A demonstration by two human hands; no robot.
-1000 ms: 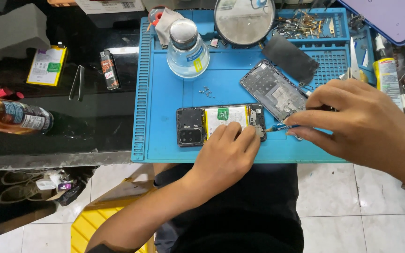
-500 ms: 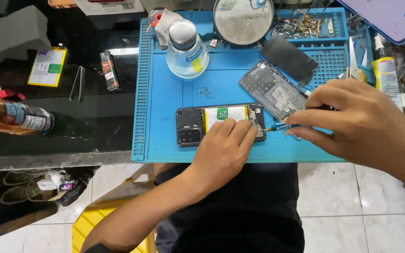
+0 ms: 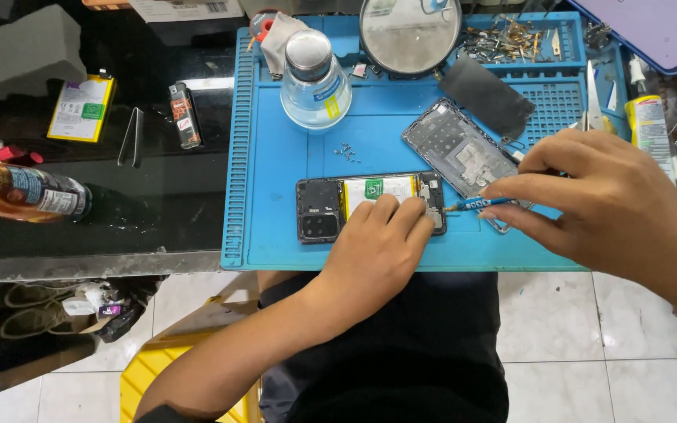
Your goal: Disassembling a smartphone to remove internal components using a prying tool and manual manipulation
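Opened black smartphone [image 3: 370, 205], its back cover off and battery showing, lies near the front edge of the blue silicone work mat [image 3: 276, 164], long axis running left to right with the camera block at the left end. The left hand [image 3: 378, 251] presses flat, fingers spread, on its right half, while the right hand [image 3: 613, 204] pinches a thin blue-handled screwdriver [image 3: 476, 204] whose tip points left at the phone's right end. Farther back stand a clear glass bottle [image 3: 315, 82] and a compartment of loose metal bits [image 3: 507, 39].

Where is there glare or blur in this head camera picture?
Head view: glare on the black glossy tabletop beside the blue mat; the magnifier lens looks washed grey; the opened phone and right hand are sharp; frame edges bend slightly.
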